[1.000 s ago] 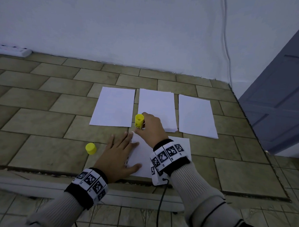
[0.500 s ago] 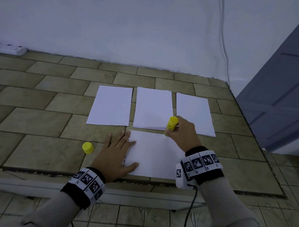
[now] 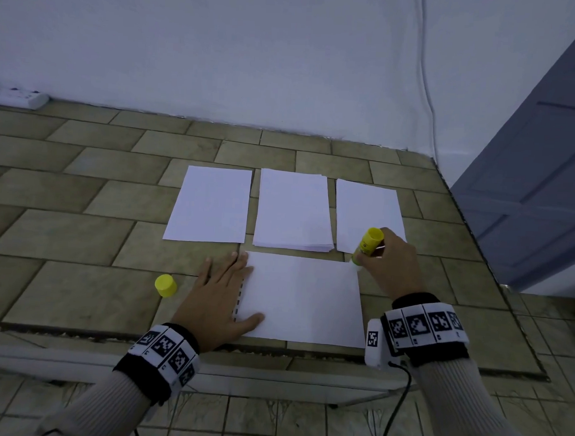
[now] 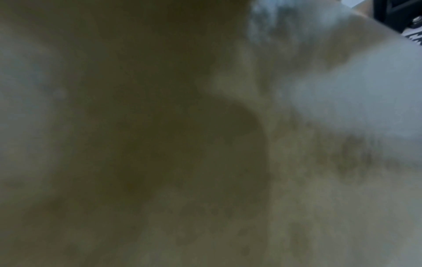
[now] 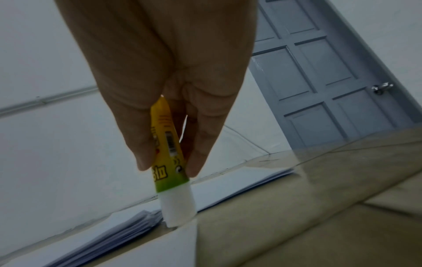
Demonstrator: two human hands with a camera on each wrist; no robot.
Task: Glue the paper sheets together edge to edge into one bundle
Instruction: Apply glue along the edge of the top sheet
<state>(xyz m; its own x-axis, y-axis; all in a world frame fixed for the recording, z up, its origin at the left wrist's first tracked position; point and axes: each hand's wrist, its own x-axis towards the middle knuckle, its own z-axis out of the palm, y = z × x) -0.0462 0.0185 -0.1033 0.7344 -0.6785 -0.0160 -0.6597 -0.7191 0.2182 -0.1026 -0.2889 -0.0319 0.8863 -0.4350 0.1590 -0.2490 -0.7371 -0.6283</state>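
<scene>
Your right hand [image 3: 394, 265] grips the glue stick [image 3: 368, 246], tip on the near sheet's [image 3: 304, 299] far right corner; your left hand [image 3: 222, 292] lies flat on its left edge.

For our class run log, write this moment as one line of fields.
left hand: pressed flat on near sheet | right hand: grips glue stick | stick tip: at sheet's far right corner | cap: off, on floor

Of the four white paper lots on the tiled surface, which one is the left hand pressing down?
The near sheet, lying crosswise alone in front; the left hand rests flat on its left edge. The three lots behind are untouched.
</scene>
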